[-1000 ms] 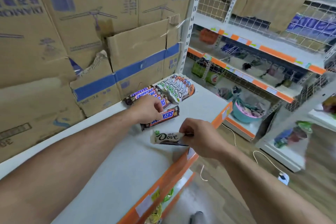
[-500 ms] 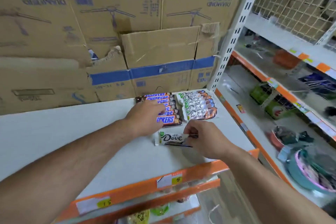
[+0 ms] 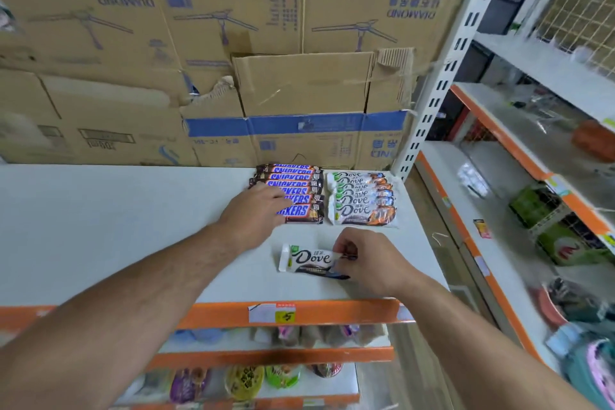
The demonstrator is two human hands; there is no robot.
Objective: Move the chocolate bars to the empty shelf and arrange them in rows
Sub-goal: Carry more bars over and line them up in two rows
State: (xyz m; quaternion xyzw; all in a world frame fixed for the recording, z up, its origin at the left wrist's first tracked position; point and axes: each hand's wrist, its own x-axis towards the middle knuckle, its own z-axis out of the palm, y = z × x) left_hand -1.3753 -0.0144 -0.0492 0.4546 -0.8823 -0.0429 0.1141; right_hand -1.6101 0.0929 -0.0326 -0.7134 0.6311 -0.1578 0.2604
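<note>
**Lead:** Your right hand (image 3: pixel 372 260) has thumb and fingertips pinched on the right end of the loose Dove bar (image 3: pixel 307 260). The rest of the bar lies flat on the white shelf (image 3: pixel 116 226), logo up, its long side running left to right.

**Spotter:** Your left hand (image 3: pixel 256 213) is spread, fingers straight, lying on the near bars of the Snickers row (image 3: pixel 296 176). It grips nothing and looks to be steadying that row.

**Lead:** The step, as I judge it, is to add this bar to the near end of the Dove row (image 3: pixel 362 198). That row sits farther back, just right of the Snickers. The bar in your pinch lies nearer you, apart from the row and a little left of its line.

**Spotter:** So slide it away from you and slightly right rather than lifting it by the end. A pinch on one end lets the other end droop or swing. Keep it parallel to the bars already down and match its left edge to theirs.

**Lead:** Those Dove bars seem to overlap like shingles, so let yours tuck against the nearest one and stop there. If you push harder, you may shunt the whole row back toward the cardboard boxes (image 3: pixel 299 86).

**Spotter:** Mind the right side too. The row ends close to the shelf's right edge, by the upright post (image 3: pixel 442 76). On the near side, the orange price rail (image 3: pixel 332 311) runs just below your wrist.
</note>
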